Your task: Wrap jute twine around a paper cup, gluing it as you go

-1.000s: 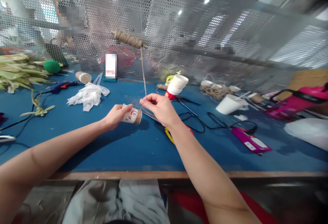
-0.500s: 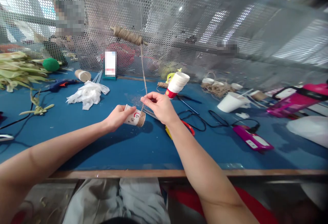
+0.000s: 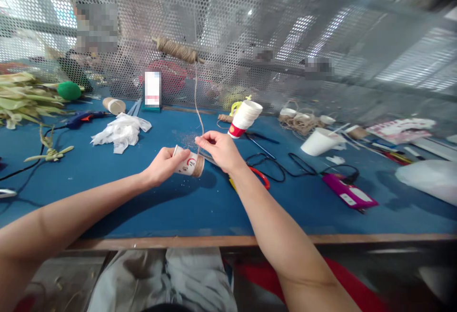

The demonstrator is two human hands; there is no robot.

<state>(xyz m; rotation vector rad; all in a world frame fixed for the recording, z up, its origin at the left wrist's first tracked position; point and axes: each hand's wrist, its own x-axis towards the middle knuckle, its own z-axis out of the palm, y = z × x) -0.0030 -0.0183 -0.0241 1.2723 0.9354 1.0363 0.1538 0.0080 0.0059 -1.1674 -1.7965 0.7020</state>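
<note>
My left hand is closed around a white paper cup lying on its side in the air, its base end turned right and wrapped with a band of twine. Between the thumb and fingers of my right hand is pinched a strand of twine. The strand runs down to the cup's wrapped end and up to a twine spool hanging at the mesh. Scissors with red and yellow handles lie partly hidden under my right forearm.
Stacked paper cups lean behind my right hand. To the left are a crumpled white plastic bag, a blue glue gun and corn husks. Rightward lie a white cup and a purple power strip. A perforated metal screen borders the back.
The pink bottle at the right is gone from view, uncovering pens and a patterned packet. The twine strand hangs slacker, with a slight bend. Both hands keep their holds.
</note>
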